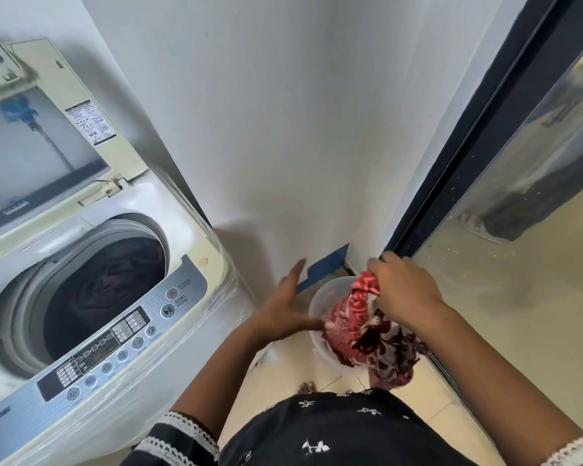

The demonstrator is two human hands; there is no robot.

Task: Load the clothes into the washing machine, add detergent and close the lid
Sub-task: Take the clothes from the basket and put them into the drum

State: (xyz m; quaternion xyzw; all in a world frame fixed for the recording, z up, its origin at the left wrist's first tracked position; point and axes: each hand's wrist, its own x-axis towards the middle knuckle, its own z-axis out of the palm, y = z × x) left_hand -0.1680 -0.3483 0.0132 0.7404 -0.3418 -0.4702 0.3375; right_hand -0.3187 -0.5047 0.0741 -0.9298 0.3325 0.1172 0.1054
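Note:
A white top-loading washing machine (196,230) fills the left, its lid (48,136) raised against the wall. Dark clothes (111,287) lie inside the drum. To the right, on the floor, stands a clear plastic tub (320,297) holding a red, white and dark patterned garment (367,338). My right hand (404,290) is shut on the top of that garment, above the tub. My left hand (290,307) is open with fingers spread, its thumb touching the garment's left side at the tub's rim.
The machine's control panel (115,334) faces me at the lower left. A white wall (283,129) rises behind the tub. A dark-framed glass sliding door (485,163) runs along the right. Beige floor tiles (283,398) lie below, partly hidden by my dark dress.

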